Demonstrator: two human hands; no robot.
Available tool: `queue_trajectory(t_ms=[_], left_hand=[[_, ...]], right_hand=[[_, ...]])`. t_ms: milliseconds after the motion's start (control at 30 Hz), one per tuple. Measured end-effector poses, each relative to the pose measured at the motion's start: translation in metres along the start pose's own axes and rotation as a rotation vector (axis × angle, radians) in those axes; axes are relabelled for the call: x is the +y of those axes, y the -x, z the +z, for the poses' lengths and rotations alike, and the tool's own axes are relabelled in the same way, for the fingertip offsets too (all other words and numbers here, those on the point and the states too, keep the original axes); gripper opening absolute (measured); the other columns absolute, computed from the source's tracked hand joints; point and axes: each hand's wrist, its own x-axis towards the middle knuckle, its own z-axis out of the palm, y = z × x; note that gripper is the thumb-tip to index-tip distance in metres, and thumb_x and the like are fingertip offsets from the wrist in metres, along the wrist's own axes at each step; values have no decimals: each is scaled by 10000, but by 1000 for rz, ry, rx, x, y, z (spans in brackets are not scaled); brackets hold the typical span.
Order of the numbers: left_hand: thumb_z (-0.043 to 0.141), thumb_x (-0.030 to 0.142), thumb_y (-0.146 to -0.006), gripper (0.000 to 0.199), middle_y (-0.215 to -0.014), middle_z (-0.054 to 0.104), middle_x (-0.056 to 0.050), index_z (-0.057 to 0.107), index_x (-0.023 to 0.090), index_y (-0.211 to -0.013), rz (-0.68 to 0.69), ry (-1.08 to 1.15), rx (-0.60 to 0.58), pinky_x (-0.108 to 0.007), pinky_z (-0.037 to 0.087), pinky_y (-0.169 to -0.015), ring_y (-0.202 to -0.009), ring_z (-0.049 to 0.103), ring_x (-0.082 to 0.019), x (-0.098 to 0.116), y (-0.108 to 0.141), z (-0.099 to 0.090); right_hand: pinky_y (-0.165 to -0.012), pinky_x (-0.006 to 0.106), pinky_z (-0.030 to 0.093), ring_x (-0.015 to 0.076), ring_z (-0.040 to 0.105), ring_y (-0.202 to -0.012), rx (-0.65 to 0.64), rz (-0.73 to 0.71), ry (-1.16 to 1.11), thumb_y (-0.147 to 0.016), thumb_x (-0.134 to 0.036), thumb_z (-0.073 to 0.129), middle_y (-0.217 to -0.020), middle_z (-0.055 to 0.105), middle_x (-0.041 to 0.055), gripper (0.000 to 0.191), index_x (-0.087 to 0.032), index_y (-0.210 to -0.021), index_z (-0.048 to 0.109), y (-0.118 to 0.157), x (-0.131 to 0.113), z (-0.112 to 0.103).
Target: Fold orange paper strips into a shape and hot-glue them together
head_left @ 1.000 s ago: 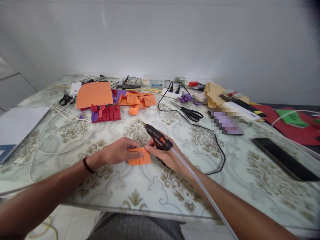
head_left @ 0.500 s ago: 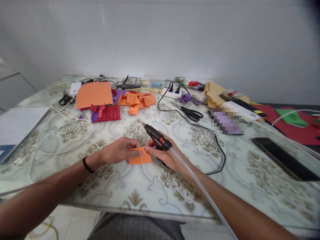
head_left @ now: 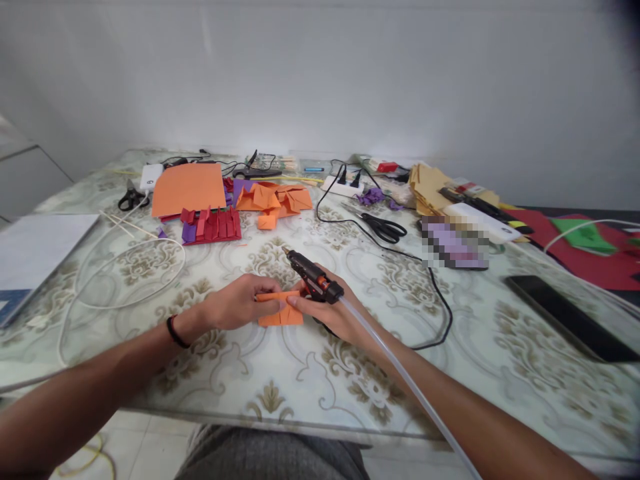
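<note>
Near the front middle of the table, my left hand (head_left: 239, 302) pinches the left part of a folded orange paper piece (head_left: 281, 316). My right hand (head_left: 330, 307) has its thumb pressed on the right part of the same paper. That hand also holds a black glue gun (head_left: 314, 275), whose nozzle points away to the upper left. A long clear glue stick (head_left: 395, 365) runs from the back of the gun over my right forearm. The fingers under the paper are partly hidden.
Folded red strips (head_left: 220, 225), orange paper pieces (head_left: 267, 198) and an orange sheet (head_left: 189, 190) lie further back. Black scissors (head_left: 384, 228), a power strip (head_left: 344, 187) and a black cable (head_left: 370, 241) are beyond the gun. A dark phone (head_left: 570, 319) lies right; a white board (head_left: 43, 250) left.
The upper edge of the orange paper has lifted slightly, and my right thumb has moved a little left over it. The glue gun stays in almost the same place.
</note>
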Motion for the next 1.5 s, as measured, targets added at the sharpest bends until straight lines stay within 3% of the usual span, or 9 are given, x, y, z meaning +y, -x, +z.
queue_trajectory(t_ms=[167,400,633,1033,1267,1500], left_hand=[[560,387,-965,277,-667,476,41,598,149,-829,18,48,-20,-202,330,-529,-589,427,-91,1,0,0],[591,405,-945,269,-684,598,10,591,154,-847,-70,62,-11,-212,414,-541,-607,566,-121,5,1,2],[602,389,-943,284,-627,489,51,550,161,-782,-33,29,18,-195,316,-489,-529,399,-76,6,1,2],[573,402,-950,302,-670,379,53,526,158,-778,16,-66,-40,-229,290,-540,-613,351,-98,4,0,-3],[555,395,-960,308,-657,368,45,509,165,-760,15,-53,-80,-251,282,-545,-618,344,-112,7,1,-3],[571,446,-963,329,-672,417,37,571,159,-801,25,-45,-73,-249,313,-554,-623,379,-116,8,1,-2]], right_hand=[[-652,289,465,164,597,-695,19,10,1,-775,-364,831,-798,668,-6,300,-197,-907,620,1,-4,0],[-651,287,442,157,565,-690,-4,6,-6,-758,-356,848,-775,628,-23,320,-203,-892,601,1,-1,0],[-622,277,415,141,535,-657,-15,-2,-3,-758,-337,847,-733,600,-40,325,-206,-858,567,1,-3,0],[-654,303,474,169,592,-693,20,37,-8,-784,-434,808,-827,677,10,320,-206,-877,605,1,-8,1],[-705,319,492,181,607,-736,15,16,-31,-783,-415,809,-846,689,13,315,-209,-896,598,-1,-5,1],[-656,316,485,181,609,-713,28,37,-15,-786,-441,804,-842,688,19,312,-209,-874,616,0,-8,-1]])
